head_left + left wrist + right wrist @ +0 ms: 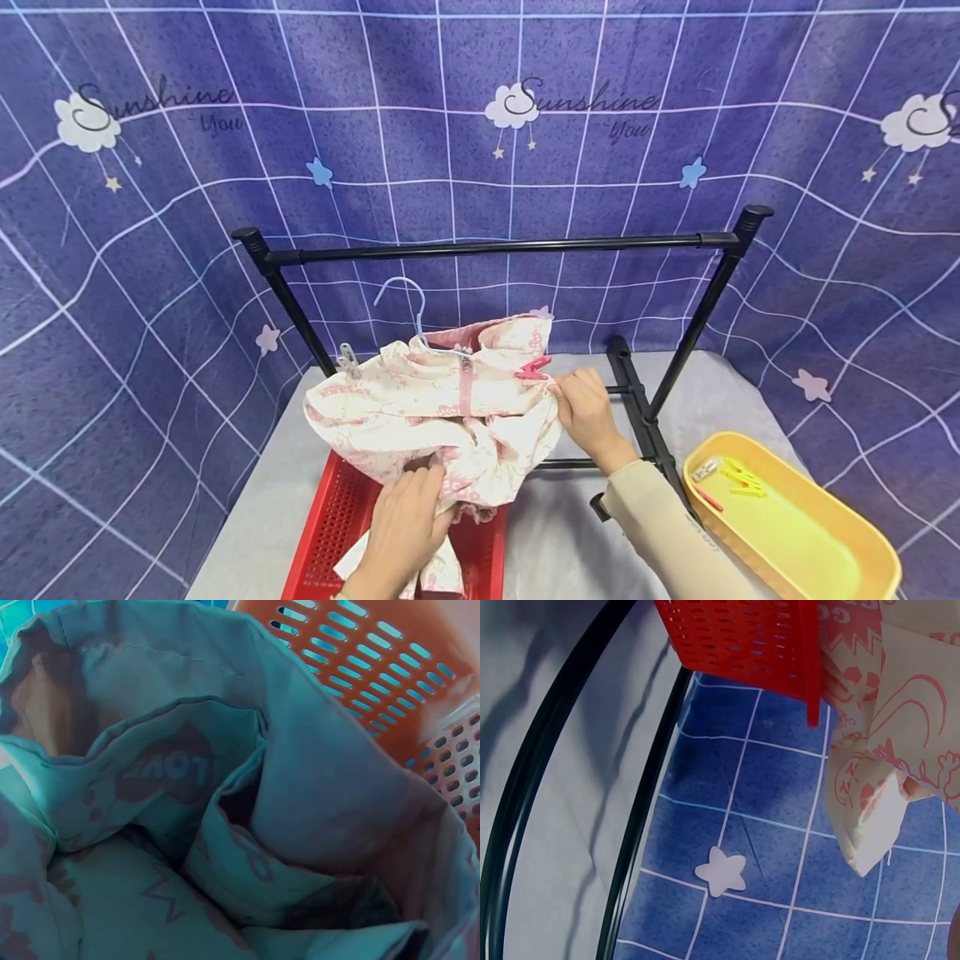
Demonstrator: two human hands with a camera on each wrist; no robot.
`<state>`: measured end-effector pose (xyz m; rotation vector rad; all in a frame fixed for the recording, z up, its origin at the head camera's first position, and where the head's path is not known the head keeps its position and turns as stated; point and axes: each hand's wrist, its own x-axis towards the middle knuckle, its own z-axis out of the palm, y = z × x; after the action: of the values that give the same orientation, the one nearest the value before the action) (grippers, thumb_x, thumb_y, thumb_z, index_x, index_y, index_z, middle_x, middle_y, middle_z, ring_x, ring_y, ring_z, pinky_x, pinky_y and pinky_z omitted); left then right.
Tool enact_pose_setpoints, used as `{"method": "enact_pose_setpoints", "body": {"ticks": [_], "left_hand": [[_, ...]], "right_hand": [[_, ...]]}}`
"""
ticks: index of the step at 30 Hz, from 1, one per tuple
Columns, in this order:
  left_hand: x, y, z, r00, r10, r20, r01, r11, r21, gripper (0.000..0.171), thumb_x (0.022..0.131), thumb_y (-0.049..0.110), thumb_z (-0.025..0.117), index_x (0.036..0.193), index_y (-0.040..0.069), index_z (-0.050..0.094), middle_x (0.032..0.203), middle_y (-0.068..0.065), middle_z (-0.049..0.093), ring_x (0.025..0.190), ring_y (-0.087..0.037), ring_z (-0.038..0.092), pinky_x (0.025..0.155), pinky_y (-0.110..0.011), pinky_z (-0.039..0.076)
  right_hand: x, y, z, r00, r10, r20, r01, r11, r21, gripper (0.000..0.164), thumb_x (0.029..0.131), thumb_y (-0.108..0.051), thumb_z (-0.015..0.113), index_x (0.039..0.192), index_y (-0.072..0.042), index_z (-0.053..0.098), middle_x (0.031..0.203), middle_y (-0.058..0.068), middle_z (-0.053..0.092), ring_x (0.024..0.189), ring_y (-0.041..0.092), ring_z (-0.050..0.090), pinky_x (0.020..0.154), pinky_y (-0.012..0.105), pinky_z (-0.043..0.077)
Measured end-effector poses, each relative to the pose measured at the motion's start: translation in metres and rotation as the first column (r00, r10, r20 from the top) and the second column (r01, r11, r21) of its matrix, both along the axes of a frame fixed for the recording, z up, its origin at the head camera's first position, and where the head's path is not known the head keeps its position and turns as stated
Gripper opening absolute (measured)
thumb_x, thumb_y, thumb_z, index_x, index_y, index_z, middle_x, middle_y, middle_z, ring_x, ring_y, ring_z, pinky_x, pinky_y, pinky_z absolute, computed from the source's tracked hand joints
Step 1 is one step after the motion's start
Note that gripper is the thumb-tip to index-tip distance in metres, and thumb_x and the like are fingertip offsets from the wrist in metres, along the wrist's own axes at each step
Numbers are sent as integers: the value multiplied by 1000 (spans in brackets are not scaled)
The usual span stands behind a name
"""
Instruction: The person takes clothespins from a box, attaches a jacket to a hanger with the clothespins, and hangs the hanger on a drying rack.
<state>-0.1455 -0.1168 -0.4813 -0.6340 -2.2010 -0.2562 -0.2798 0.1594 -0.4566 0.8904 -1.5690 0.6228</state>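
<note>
A white jacket with pink print [420,392] hangs in folds on a light blue hanger [422,308], its hook standing free below the rack's bar. On its left shoulder sits a grey clothespin [348,361]; a red clothespin [533,368] clips the right shoulder. Beside the red clothespin, my right hand [588,412] pinches the edge of the cloth. My left hand [408,508] grips the lower front, its fingertips partly hidden in folds. Close up, the left wrist view shows the jacket's cloth [330,765]; printed cloth [915,697] also fills the right wrist view's upper right.
Under the jacket stands a red perforated basket [330,517] with more printed cloth [442,571] in it. A black rack [495,247] spans behind. At the right, a yellow tray [795,533] holds yellow clothespins [742,479], a grey one and a red one.
</note>
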Motion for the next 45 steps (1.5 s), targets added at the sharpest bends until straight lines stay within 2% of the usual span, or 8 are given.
{"method": "enact_pose_setpoints", "body": {"ticks": [11, 22, 31, 38, 45], "left_hand": [[-3, 3, 10, 997, -56, -55, 56, 998, -4, 31, 79, 34, 61, 93, 7, 55, 73, -2, 49, 63, -22, 49, 58, -35, 36], [-7, 12, 22, 995, -86, -59, 85, 996, -24, 32, 79, 36, 59, 93, 8, 56, 73, -1, 50, 64, -22, 48, 61, -34, 33], [-11, 23, 33, 984, -140, -113, 141, 990, -4, 29, 79, 32, 61, 94, 8, 59, 72, 0, 51, 61, -20, 47, 60, -33, 33], [-15, 34, 39, 980, -166, -108, 166, 986, -14, 31, 78, 34, 63, 95, 8, 59, 73, -1, 53, 62, -21, 50, 62, -35, 34], [-19, 47, 40, 974, -196, -115, 195, 981, -19, 32, 77, 34, 64, 96, 8, 60, 74, -1, 56, 64, -20, 52, 63, -34, 35]], "right_hand": [[3, 2, 1, 1000, 4, -11, -4, 1000, -9, 31, 104, -16, 51, 83, 4, 62, 66, 9, 54, 55, 25, 43, 56, 38, 35], [8, 10, 9, 999, -9, -34, 8, 999, -32, 32, 104, -17, 51, 81, 4, 62, 67, 9, 55, 55, 27, 46, 57, 39, 38], [11, 19, 15, 999, -22, -46, 21, 999, -30, 34, 104, -18, 52, 81, 4, 62, 66, 10, 55, 54, 27, 43, 59, 40, 36], [12, 30, 18, 997, -50, -53, 48, 998, -27, 34, 104, -17, 52, 79, 4, 61, 65, 10, 54, 53, 27, 41, 58, 40, 35], [14, 44, 19, 992, -92, -87, 91, 996, -15, 35, 104, -18, 51, 78, 4, 61, 66, 11, 56, 53, 30, 42, 57, 41, 34]]}}
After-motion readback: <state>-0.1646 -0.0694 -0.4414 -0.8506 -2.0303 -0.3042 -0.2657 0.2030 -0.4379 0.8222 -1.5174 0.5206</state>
